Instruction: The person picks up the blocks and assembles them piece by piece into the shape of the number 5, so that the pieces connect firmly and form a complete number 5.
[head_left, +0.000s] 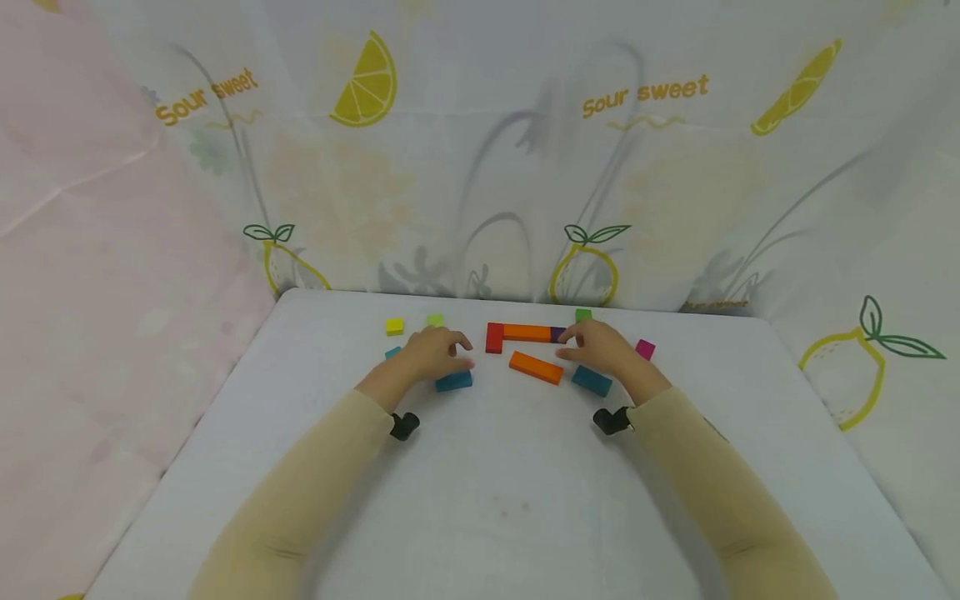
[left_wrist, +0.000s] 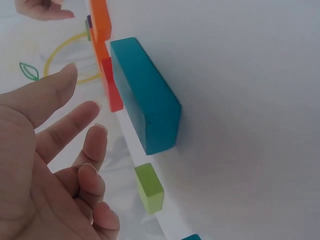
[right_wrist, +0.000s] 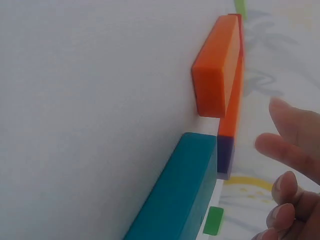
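My left hand [head_left: 431, 352] hovers over the left of the block group, fingers loosely bent and nothing held. Just below it lies a blue block [head_left: 453, 382], large in the left wrist view. The right hand [head_left: 606, 348] is by a purple block [head_left: 556, 335], its thumb and fingers apart in the right wrist view, with no block between them. A red block [head_left: 494, 338], a long orange block [head_left: 527, 332] and the purple one form a row between the hands. In front of that row, a second orange block [head_left: 536, 367] lies at a slant. Another blue block [right_wrist: 175, 195] sits below my right hand.
A yellow cube [head_left: 394, 327] and a light green block [left_wrist: 149, 188] lie at the back left. Partly covered by the left hand is a small blue block [head_left: 392, 353]. A green block [right_wrist: 214, 221] stands behind the right hand, a magenta block [head_left: 645, 349] beside that wrist. A printed cloth hangs behind the white table [head_left: 510, 483].
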